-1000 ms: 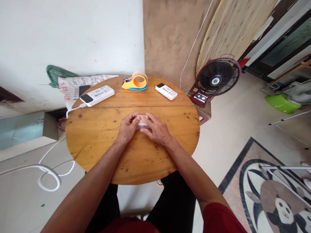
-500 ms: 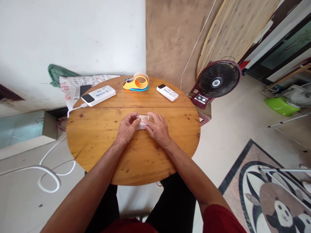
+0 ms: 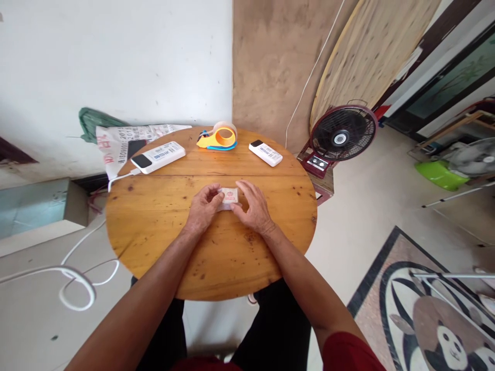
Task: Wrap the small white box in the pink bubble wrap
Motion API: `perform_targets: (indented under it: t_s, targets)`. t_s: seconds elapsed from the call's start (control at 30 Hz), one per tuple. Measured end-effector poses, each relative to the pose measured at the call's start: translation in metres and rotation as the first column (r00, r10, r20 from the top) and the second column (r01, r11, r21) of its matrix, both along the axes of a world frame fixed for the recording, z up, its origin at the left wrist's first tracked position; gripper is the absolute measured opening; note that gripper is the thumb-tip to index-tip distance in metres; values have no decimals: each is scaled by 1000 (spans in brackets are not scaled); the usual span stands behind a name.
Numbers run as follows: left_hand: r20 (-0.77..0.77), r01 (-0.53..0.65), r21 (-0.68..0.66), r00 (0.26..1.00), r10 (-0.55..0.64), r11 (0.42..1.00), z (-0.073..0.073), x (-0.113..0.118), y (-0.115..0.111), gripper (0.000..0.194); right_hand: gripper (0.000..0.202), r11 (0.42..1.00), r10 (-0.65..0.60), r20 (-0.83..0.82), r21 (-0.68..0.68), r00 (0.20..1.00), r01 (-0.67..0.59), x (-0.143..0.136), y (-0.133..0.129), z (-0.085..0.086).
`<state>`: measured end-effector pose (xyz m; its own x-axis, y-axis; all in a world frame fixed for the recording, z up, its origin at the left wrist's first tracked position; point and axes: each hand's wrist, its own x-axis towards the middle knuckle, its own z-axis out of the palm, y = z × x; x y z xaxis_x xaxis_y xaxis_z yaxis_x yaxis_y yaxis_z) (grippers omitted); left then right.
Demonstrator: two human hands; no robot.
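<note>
1. Head view, the only one: my left hand and right hand meet mid-desk on a small packet, pale with a red print on top.
2. Left hand: thumb and fingertips curled in, pinching the packet's left edge. Right hand: fingers flat and close together, thumb tip at the packet's right lower corner, so it pins or nips that side; exact contact is too small to tell.
3. Packet lies flat on the round wooden desk, centre of the top, between both hands and touching them.
4. Step in hand, my read: fiddling with the packet's edge, steadying with the right hand and working the left edge. Next move would call for a firmer pinch on both sides, kept low over the desk so the packet doesn't slip.
5. Far side of desk, well apart from the hands: white remote with cable at left, orange tape dispenser in the middle, smaller remote at right.
6. Off desk: floor fan right, printed sack at back left, white cable coiled on the floor.
</note>
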<state>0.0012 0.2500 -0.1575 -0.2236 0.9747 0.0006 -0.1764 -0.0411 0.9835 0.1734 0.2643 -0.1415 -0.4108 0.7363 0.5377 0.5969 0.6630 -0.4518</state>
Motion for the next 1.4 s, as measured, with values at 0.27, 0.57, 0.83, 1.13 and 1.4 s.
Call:
perform_targets:
  t_s: [0.27,0.57,0.83,1.13,1.4]
  targets:
    - [-12,-11,10,1000,11,1000,-1,0,0,53,33,997,0,207,72,978,-16,-1,1,-4]
    - [-65,-71,16,995,72,997,-1,-5,-5,45,30,998,19,188,52,982,-29,-2,-1,-2]
    - [-55,-90,27,994,92,996,-2,-2,-5,42,43,998,-37,-19,42,999,38,0,0,-2]
    - [-241,-128,141,957,160,982,0,-3,-7,41,57,997,-79,-131,2,988,80,0,3,-3]
    - [-423,-41,263,893,153,964,-6,0,-7,30,31,898,-207,-411,-439,888,6,-1,23,-9]
